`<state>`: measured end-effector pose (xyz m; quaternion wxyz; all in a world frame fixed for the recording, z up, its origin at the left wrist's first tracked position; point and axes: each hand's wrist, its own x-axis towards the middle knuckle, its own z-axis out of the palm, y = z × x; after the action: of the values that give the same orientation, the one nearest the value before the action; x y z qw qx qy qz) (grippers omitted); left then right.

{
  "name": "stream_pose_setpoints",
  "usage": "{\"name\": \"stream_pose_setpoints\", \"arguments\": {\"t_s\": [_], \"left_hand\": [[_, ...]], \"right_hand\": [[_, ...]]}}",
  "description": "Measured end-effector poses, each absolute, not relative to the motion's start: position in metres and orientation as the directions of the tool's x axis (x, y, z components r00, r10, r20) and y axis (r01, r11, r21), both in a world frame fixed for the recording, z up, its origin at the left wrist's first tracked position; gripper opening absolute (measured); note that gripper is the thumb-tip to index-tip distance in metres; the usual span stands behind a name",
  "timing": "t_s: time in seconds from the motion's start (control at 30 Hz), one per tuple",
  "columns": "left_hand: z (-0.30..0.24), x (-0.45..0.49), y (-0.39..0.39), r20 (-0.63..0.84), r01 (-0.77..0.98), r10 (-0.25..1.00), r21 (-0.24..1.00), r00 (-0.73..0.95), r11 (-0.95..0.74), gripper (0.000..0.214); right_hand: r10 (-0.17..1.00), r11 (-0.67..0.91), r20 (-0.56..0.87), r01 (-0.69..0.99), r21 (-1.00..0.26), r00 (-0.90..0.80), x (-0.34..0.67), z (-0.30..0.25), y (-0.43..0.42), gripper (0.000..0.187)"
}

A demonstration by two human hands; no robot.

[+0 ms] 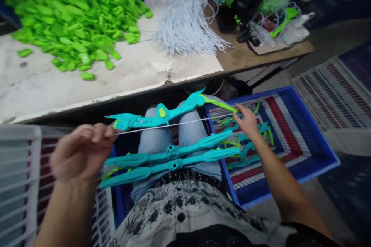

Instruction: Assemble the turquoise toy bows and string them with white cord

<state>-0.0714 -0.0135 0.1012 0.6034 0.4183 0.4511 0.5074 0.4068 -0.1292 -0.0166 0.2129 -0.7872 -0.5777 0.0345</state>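
Note:
A teal toy bow (162,115) with lime-green tips is held level above my lap. My left hand (82,150) is closed in a pinch on its left end and on the white string (174,124) that runs across to the right. My right hand (247,120) pinches the string near the bow's green right tip (216,102). Two more teal bows (171,158) lie across my thighs below it.
A blue crate (304,131) at my right holds several finished bows. A white crate (17,185) sits at my left. On the table (87,85) ahead lie a heap of green plastic parts (72,11) and a bundle of white strings (185,15).

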Motion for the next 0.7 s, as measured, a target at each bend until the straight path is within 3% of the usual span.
{"name": "stream_pose_setpoints", "arguments": {"t_s": [0.1,0.13,0.23,0.37,0.53,0.7], "left_hand": [[0.099,-0.048,-0.038,-0.234,-0.326,0.970,0.914,0.065,0.242,0.012],[0.098,-0.041,-0.044,-0.260,-0.329,0.963,0.905,0.078,0.271,0.021],[0.094,-0.023,-0.062,-0.343,-0.345,0.927,0.861,0.149,0.374,0.031],[0.088,-0.014,-0.078,-0.390,-0.376,0.880,0.799,0.270,0.470,0.021],[0.086,-0.021,-0.087,-0.362,-0.410,0.885,0.789,0.291,0.458,0.017],[0.079,-0.046,-0.075,-0.326,-0.501,0.945,0.816,0.015,0.290,0.016]], "right_hand": [[0.954,-0.157,0.218,0.963,-0.219,0.205,0.396,0.009,-0.105,0.037],[0.956,-0.096,0.253,0.974,-0.204,0.147,0.384,0.020,-0.092,0.036],[0.942,0.220,0.303,0.950,-0.223,-0.147,0.314,0.045,-0.044,0.033],[0.775,0.632,0.126,0.753,-0.185,-0.620,0.182,0.044,0.001,0.036],[0.803,0.585,-0.100,0.809,-0.051,-0.587,0.098,0.017,0.007,0.060],[0.786,0.581,-0.170,0.804,-0.125,-0.594,0.126,0.023,0.015,0.054]]}}
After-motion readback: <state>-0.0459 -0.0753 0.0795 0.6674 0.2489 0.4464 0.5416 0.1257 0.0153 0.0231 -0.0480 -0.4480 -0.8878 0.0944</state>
